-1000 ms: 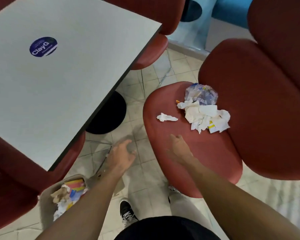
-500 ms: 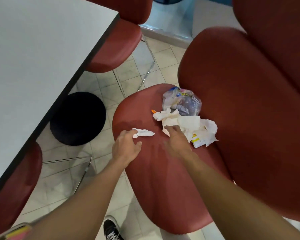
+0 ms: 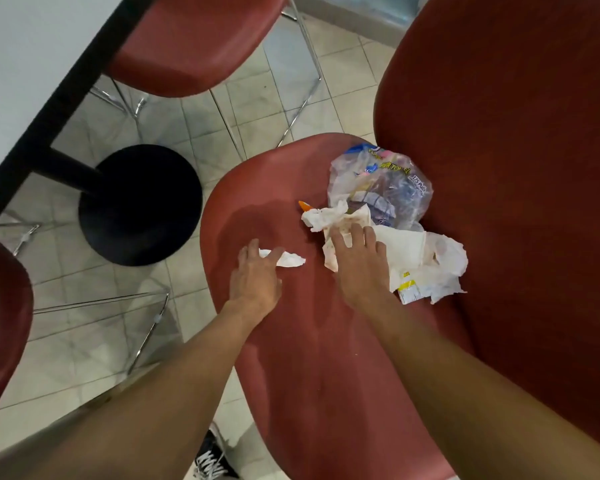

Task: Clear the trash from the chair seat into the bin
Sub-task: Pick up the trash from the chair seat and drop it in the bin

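Trash lies on the red chair seat (image 3: 309,341). A small white tissue scrap (image 3: 290,260) sits near its left side, and my left hand (image 3: 255,277) rests on the seat with thumb and forefinger touching the scrap's left end. A pile of crumpled white napkins (image 3: 416,258) lies further right, and my right hand (image 3: 357,258) lies on it with fingers spread. Behind the pile is a crumpled clear plastic wrapper (image 3: 385,181), with a small orange bit (image 3: 305,205) at its left. I cannot make out the bin with certainty.
The chair's tall red back (image 3: 516,168) rises on the right. The grey table (image 3: 21,64) with its black round base (image 3: 139,206) stands to the left, another red chair (image 3: 194,39) behind it and one more (image 3: 0,306) at the left edge. My shoe (image 3: 212,459) is on the tiled floor.
The view has moved closer to the seat and the bin has slid out of the bottom left. Both hands reached forward, the left onto the tissue scrap and the right onto the napkin pile.
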`<state>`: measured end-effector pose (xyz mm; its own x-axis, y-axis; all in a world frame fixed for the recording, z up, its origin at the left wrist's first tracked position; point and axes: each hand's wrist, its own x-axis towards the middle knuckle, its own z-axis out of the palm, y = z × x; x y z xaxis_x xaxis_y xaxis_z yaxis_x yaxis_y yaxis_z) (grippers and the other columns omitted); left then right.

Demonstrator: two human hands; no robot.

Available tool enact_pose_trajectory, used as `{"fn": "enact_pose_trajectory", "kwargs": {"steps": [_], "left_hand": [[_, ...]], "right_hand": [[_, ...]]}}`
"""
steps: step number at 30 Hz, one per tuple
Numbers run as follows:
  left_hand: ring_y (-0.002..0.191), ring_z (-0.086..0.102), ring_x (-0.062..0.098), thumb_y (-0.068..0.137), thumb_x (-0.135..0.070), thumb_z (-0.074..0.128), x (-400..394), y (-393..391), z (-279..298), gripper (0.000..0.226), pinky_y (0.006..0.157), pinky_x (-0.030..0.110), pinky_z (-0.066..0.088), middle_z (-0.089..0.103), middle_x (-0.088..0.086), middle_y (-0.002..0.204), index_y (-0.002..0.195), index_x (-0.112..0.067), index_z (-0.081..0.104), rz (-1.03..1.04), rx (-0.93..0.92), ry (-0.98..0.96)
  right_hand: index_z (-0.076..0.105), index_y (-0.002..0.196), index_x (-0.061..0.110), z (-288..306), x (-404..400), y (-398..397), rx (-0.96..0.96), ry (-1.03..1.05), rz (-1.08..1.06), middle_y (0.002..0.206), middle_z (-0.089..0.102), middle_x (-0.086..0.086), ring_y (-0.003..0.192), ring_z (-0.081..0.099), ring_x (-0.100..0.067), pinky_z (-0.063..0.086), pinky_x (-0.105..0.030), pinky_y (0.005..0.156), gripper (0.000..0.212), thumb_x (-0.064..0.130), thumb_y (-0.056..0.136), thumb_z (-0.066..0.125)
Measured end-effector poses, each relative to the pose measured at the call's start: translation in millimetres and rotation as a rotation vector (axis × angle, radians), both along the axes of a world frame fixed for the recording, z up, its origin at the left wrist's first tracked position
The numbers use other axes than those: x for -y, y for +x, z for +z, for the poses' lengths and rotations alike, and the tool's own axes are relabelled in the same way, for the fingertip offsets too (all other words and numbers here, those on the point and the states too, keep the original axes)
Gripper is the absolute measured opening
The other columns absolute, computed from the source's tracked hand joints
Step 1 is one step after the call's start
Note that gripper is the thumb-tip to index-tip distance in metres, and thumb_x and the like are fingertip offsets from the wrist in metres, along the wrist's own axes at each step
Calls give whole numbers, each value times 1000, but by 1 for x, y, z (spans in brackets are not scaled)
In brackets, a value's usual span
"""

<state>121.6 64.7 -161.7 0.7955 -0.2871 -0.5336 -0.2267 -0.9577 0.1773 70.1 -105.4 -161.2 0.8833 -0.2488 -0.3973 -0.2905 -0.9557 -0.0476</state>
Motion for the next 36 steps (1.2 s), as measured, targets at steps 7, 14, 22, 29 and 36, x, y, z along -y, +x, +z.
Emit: {"fn": "enact_pose_trajectory", "kwargs": {"steps": [7, 14, 22, 29, 36], "left_hand": [[105, 52, 30, 86, 2, 55, -2, -8, -17, 40, 87, 41, 49, 49, 11, 116, 119, -20, 64, 88, 37, -108], [93, 62, 33, 85, 1, 54, -5, -30, 12, 30, 86, 40, 51, 58, 11, 106, 105, -14, 71, 201, 48, -182], [93, 62, 30, 90, -7, 57, -24, -57, 66, 21, 88, 34, 50, 58, 12, 107, 105, -12, 71, 251, 105, -274], [97, 60, 27, 90, -10, 60, -68, -91, 118, 19, 85, 31, 47, 58, 11, 108, 105, -12, 71, 306, 160, -319], [97, 60, 26, 88, -15, 63, -130, -125, 166, 12, 79, 28, 44, 61, 10, 111, 96, -13, 73, 413, 157, -327]], "right_hand": [[49, 130, 18, 0, -1, -2, 111, 7, -15, 125, 51, -10, 113, 47, -33, 36, -42, 87, 52, 2, 82, 53], [49, 131, 16, 25, -11, -16, 58, 180, 19, 120, 53, -9, 103, 56, -30, 39, -38, 90, 47, 2, 86, 47], [55, 121, 12, 70, -29, -46, 104, 444, -200, 124, 49, -11, 99, 59, -32, 51, -42, 84, 38, 0, 85, 54], [56, 120, 10, 130, -67, -70, 127, 456, -252, 122, 48, -13, 99, 58, -34, 52, -40, 84, 37, -2, 85, 52], [57, 118, 13, 179, -133, -109, 186, 490, -236, 120, 50, -11, 97, 58, -32, 50, -38, 82, 36, 1, 85, 53]]}}
